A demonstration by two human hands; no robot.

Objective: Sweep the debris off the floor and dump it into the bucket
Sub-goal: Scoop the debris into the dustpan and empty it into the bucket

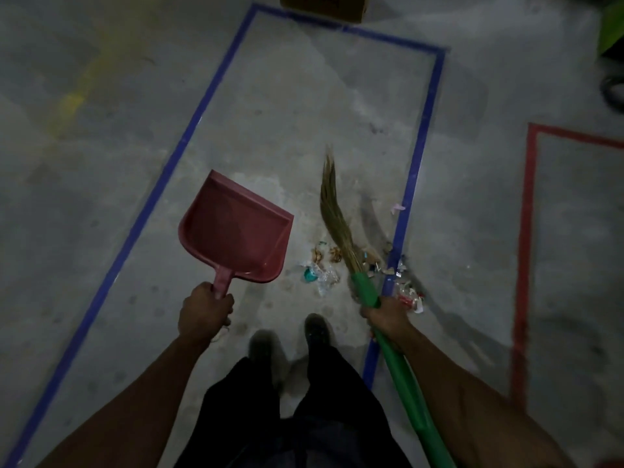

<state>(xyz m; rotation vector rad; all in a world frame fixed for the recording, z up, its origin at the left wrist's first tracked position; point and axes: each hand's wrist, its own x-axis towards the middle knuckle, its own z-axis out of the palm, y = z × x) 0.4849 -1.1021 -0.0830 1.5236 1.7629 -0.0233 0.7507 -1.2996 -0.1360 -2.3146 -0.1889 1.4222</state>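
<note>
My left hand (pixel 206 310) grips the handle of a red dustpan (pixel 236 231), held above the floor with its mouth pointing away and nothing visible in it. My right hand (pixel 385 315) grips the green handle of a grass broom (pixel 334 214), whose bristles point forward over the floor. Scattered debris (pixel 324 271), bits of wrapper, paper and plastic, lies on the concrete between the dustpan and the broom. More scraps (pixel 410 295) lie just right of the blue line. No bucket is in view.
A blue taped rectangle (pixel 422 157) frames the floor area I stand in. A red taped outline (pixel 525 248) lies to the right. A cardboard box (pixel 326 5) sits at the far top edge. My feet (pixel 290 336) are just behind the debris.
</note>
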